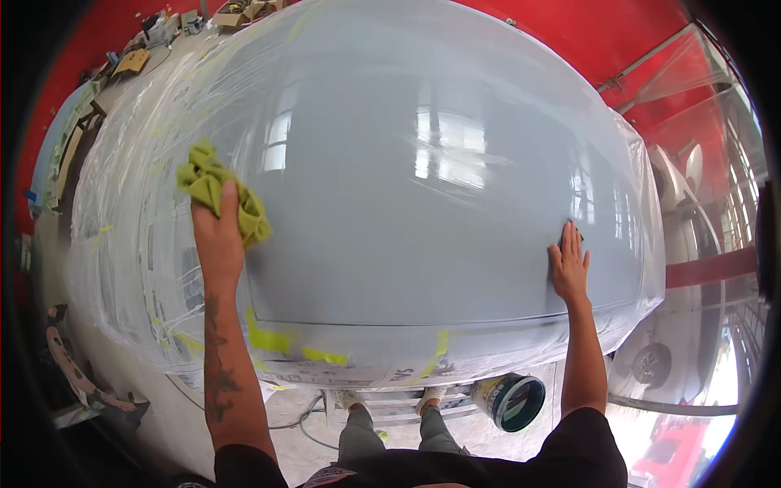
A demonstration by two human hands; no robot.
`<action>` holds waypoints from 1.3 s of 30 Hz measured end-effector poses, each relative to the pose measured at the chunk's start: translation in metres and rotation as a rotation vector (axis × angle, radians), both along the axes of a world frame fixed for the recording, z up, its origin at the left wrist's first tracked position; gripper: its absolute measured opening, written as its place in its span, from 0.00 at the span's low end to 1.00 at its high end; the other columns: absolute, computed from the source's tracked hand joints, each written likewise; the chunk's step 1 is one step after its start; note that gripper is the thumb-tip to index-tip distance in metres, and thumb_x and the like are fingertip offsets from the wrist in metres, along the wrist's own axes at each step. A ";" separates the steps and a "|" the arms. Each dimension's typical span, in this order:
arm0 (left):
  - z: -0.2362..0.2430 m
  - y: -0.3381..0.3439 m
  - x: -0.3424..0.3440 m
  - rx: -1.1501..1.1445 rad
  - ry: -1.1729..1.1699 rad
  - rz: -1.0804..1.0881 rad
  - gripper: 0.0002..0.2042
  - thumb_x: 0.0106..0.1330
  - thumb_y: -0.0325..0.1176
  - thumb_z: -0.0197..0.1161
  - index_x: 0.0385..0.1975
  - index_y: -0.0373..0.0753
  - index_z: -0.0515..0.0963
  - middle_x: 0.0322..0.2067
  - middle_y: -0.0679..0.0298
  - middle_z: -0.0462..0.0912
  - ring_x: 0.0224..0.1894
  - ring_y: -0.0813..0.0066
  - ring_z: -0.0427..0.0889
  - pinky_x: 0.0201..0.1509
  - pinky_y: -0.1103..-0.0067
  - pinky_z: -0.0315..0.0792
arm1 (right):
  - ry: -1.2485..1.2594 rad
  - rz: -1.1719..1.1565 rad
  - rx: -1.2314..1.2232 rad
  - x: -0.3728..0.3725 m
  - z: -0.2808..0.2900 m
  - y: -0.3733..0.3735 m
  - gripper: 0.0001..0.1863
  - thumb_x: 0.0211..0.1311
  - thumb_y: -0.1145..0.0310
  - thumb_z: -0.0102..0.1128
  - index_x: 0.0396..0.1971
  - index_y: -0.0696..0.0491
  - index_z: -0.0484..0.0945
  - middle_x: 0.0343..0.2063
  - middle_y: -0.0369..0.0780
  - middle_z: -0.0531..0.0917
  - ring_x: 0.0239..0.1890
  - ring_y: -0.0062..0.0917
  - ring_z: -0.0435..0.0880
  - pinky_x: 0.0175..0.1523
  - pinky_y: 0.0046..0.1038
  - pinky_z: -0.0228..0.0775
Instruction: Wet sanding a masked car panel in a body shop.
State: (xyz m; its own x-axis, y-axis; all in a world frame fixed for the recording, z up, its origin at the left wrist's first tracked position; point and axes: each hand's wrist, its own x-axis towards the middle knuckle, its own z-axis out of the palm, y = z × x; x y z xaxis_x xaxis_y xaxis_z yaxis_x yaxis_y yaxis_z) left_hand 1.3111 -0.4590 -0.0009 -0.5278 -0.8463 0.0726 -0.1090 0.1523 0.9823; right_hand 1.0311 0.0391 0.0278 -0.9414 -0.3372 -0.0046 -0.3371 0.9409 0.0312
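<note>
A wide car panel point(390, 244), coated in smooth grey and shiny with window reflections, fills the middle of the view. My left hand point(218, 232) grips a crumpled yellow-green cloth point(213, 185) over the panel's left edge. On the right side, my right hand point(571, 262) lies with its fingers stretched and close together on the grey surface. A thin dark piece point(581, 237), like sandpaper, shows at the fingertips; the hand covers most of it.
Clear plastic sheeting point(122, 203) and yellow tape point(268, 337) surround the panel. Below it, a bucket point(519, 404) stands right of my feet beside a slatted platform point(390, 404). A hose point(305, 423) lies on the floor. Boxes point(244, 12) sit far left.
</note>
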 end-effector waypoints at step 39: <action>-0.007 0.149 0.014 -0.693 -0.663 -0.297 0.39 0.59 0.44 0.66 0.69 0.36 0.58 0.71 0.50 0.54 0.73 0.45 0.48 0.72 0.48 0.43 | 0.143 0.339 -0.247 -0.159 -0.017 -0.349 0.37 0.69 0.41 0.36 0.69 0.53 0.58 0.70 0.37 0.59 0.74 0.35 0.51 0.71 0.57 0.40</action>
